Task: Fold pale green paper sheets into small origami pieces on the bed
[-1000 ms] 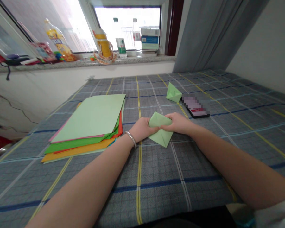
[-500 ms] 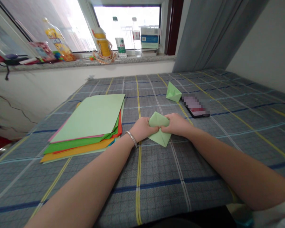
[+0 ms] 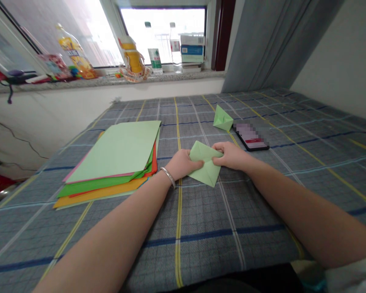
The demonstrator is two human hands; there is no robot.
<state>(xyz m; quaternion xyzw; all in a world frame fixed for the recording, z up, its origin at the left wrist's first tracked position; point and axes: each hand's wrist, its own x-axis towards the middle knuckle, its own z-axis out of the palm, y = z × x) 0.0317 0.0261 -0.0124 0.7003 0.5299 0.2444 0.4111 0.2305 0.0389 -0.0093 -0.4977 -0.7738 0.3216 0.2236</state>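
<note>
A light green folded paper (image 3: pixel 205 173) with creases across it is held low over the checked cloth. My left hand (image 3: pixel 183 165), with a silver bangle at the wrist, pinches its left edge, thumb on top. On the opposite edge my right hand (image 3: pixel 228 155) has its thumb and fingers closed on the paper near the upper right corner. The fingers under the sheet are partly hidden. Beyond my hands stands a small folded green paper shape (image 3: pixel 222 119), with a pointed top.
A stack of coloured paper sheets (image 3: pixel 118 150) lies to the left. A phone (image 3: pixel 250 137) rests at the right, beside the folded shape. Bottles, a yellow cup (image 3: pixel 133 59) and boxes (image 3: pixel 192 49) line the window sill (image 3: pixel 103 83). A grey curtain (image 3: pixel 256 44) hangs at the right.
My right hand has shifted from the middle of the paper outward to its right edge. The upper part of the paper looks flatter and wider. My left hand stays nearly in place.
</note>
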